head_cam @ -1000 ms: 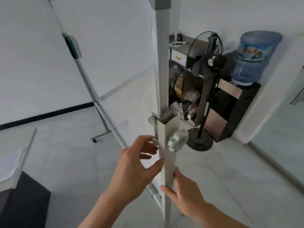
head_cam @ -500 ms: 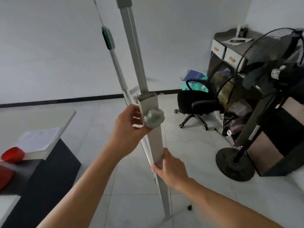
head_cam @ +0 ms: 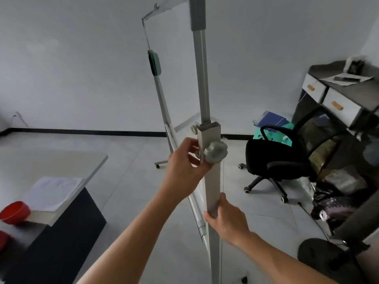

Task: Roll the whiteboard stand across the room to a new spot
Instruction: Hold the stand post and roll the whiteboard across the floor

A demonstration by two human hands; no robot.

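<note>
Whiteboard stand (head_cam: 213,177) gripped by both hands; red bowl (head_cam: 14,212) contents unclear.

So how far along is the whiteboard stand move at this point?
Done: both hands have hold of the whiteboard stand's near post. The left hand is up by the grey knob, the right hand lower down. In hand: steering it over open tile floor, with an office chair close on the right. Left: rolling on and parking it; no destination shows.
</note>
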